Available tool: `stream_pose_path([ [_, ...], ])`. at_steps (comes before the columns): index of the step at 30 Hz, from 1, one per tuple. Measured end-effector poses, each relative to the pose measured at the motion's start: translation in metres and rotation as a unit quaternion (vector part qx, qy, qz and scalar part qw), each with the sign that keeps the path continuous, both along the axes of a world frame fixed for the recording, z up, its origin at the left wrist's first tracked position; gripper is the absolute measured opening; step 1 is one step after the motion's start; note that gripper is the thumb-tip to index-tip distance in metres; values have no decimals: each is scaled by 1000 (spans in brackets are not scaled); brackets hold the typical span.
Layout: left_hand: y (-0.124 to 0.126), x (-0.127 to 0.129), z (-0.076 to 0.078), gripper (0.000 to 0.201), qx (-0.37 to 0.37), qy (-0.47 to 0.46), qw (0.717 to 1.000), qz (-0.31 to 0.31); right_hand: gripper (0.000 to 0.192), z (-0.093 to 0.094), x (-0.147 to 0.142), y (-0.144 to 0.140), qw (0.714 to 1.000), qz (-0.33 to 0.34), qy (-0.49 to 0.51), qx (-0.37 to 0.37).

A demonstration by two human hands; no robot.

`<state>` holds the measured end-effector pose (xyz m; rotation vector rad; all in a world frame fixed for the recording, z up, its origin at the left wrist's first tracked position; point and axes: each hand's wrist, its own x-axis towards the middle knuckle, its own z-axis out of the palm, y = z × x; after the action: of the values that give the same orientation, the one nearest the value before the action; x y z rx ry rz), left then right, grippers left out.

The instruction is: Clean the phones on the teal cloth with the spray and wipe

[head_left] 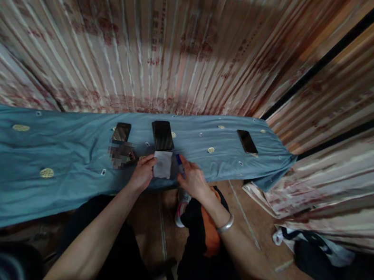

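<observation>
My left hand point(144, 171) pinches the left edge of a thin pale grey square point(163, 164), which may be a cloth or a paper packet. My right hand point(193, 178) is closed around a small blue-topped object point(180, 162), just right of the square; its lower part is covered by the fingers and its kind is unclear. Right behind the square, a black smartphone point(163, 135) lies on the blue patterned cloth point(78, 140). To its left is a smaller dark phone-like slab point(122, 132), with a pixelated dark item point(121, 154) in front of it.
Another dark phone point(247, 142) lies toward the cloth's right end. Pleated curtains point(190, 39) hang behind and at the right, with dark poles point(325, 63). A dark and white bundle point(321, 260) rests on the tiled floor point(243, 217). My legs are below the cloth's front edge.
</observation>
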<state>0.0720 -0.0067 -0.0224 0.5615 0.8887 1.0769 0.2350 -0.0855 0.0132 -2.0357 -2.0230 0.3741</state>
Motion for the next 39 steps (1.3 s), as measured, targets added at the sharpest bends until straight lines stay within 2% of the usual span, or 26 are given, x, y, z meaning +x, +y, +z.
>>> stream_pose_path([
  [4,0,4,-3,32,-9,0,1000,-6,70,-2,7,8,999,-38,34,-1],
  [8,2,4,-6,32,-13,-6,1000,-16,67,-6,7,12,989,-67,126,34],
  [15,6,3,-15,31,-8,-14,1000,5,59,-26,-12,0,954,-44,280,103],
  [19,8,4,-19,30,-15,-26,999,27,59,-37,-21,-5,950,-40,296,95],
  [25,5,4,-15,32,-5,-45,999,-10,71,-35,-23,-4,949,-12,306,70],
  [28,2,4,-10,31,-2,-52,998,-26,75,-36,-22,-2,937,-6,346,39],
  [30,0,2,-6,29,-3,-56,998,-35,74,-38,-23,0,907,-8,420,22],
  [31,-1,1,-5,29,-2,-58,998,-38,73,-38,-23,0,883,-12,470,8],
  [34,-2,-2,-3,29,3,-61,997,-41,75,-35,-25,2,786,-43,614,-56],
  [36,-2,-4,-4,28,7,-59,997,-42,81,-29,-26,2,734,-69,669,-97],
  [39,-2,-5,-5,26,9,-54,998,-37,85,-23,-27,2,697,-90,701,-121],
])
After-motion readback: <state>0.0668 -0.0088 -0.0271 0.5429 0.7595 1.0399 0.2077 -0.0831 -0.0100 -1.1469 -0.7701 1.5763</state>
